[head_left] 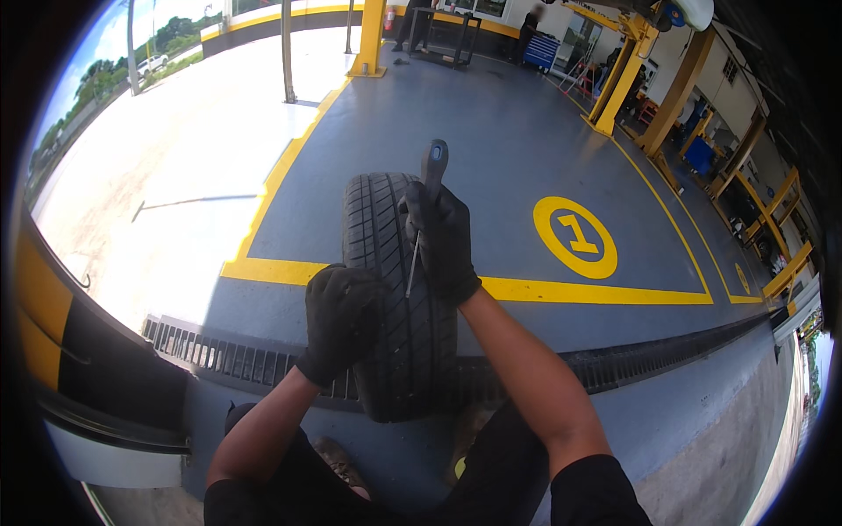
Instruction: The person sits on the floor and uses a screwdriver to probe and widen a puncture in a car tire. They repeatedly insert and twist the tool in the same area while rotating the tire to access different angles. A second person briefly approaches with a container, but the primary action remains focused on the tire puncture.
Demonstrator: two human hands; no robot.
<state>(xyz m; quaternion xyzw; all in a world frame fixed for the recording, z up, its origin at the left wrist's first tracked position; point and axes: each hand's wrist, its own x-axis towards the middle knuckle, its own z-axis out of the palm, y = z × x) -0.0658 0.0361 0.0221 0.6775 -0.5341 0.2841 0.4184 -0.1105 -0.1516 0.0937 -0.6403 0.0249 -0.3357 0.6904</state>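
A black tyre (379, 226) stands on its tread between my knees, tread facing up at me. My right hand (445, 245), in a dark glove, is closed round a screwdriver (435, 159). Its dark handle sticks up above the fist, and the thin metal shaft slants down to the tread, where the tip meets or nearly meets a groove. My left hand (340, 317), gloved too, lies against the left side of the tread with its fingers curled in. Whatever those fingers may hold is hidden.
A slotted drain grate (254, 361) crosses the floor under the tyre. Yellow lines (596, 292) mark the grey floor ahead. Yellow lift posts (621, 79) stand farther off. Two people are at the back, near a dark cart (445, 39) and a blue tool cabinet (541, 51).
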